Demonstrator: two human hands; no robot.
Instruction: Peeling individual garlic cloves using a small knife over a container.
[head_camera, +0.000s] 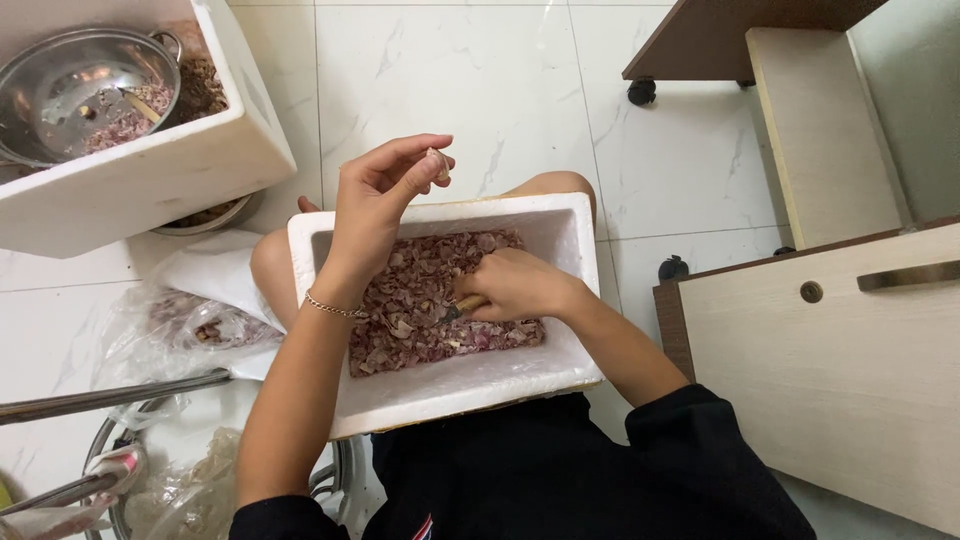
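The left hand, up in the middle of the frame, pinches a small peeled clove. Lower right of it, the right hand grips a little knife over the white box of peels.

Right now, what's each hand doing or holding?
Left hand: raised, pinching a small peeled clove.
Right hand: closed on a small knife over the peels.

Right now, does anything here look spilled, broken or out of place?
Nothing looks spilled or broken. The pinkish papery peels stay inside the white foam box on the lap. The left hand lifts a small peeled clove; the right hand rests among the peels.
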